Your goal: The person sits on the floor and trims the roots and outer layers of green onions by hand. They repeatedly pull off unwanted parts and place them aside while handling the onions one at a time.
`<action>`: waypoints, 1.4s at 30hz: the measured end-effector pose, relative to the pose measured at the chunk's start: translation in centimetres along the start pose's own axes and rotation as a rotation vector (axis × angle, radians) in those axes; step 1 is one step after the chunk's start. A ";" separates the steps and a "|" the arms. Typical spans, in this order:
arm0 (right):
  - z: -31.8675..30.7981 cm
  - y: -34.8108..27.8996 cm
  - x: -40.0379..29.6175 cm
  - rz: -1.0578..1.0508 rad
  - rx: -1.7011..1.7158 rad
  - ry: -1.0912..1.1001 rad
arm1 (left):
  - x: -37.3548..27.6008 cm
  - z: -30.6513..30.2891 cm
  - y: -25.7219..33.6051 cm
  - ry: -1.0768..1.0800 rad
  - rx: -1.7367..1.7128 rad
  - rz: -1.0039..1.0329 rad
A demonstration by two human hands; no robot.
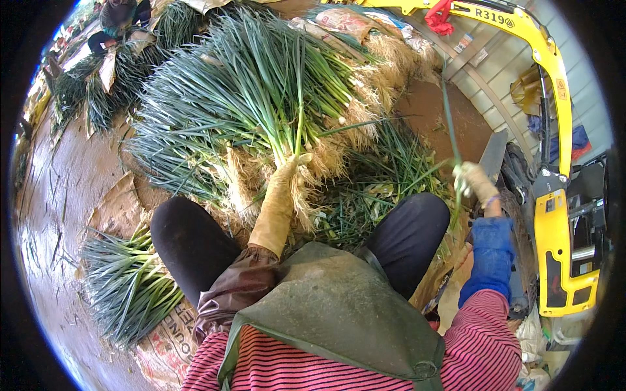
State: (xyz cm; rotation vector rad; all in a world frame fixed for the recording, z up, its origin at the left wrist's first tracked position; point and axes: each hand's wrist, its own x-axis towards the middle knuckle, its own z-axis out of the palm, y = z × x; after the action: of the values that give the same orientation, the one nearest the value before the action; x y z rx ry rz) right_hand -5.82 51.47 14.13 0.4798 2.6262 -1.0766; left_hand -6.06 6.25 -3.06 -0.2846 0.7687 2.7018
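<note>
My left hand, in a long yellowish glove, is closed around a bunch of green onions, its leaves fanned upward and its pale roots hanging below the fist. Behind it spreads a large pile of green onions with bushy roots towards the right. Out to the right, my right hand, blurred and in a dirty light glove, grips long loose green leaves. Between the hands lies a heap of cut or stripped leaves on the ground.
A smaller bundle of green onions lies on a printed sack at lower left. A yellow mini excavator stands close at right. Another person is at upper left near more green onions. The ground looks wet.
</note>
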 end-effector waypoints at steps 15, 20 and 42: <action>24.1 -16.5 13.2 -1.091 -1.073 -0.004 | -9.1 8.3 9.0 -0.186 -0.056 0.550; 28.5 -16.6 15.7 -0.859 -1.162 -0.187 | -9.3 8.6 10.4 -0.314 -0.112 0.608; 30.3 -16.8 15.0 -0.578 -0.684 -0.163 | 1.3 1.1 2.4 0.100 0.133 0.059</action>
State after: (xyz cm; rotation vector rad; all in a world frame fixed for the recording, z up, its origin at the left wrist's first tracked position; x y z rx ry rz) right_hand -22.68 21.59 -1.66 -0.5108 2.8041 -0.2424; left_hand -8.26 5.24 -1.40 -0.3722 0.9958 2.6927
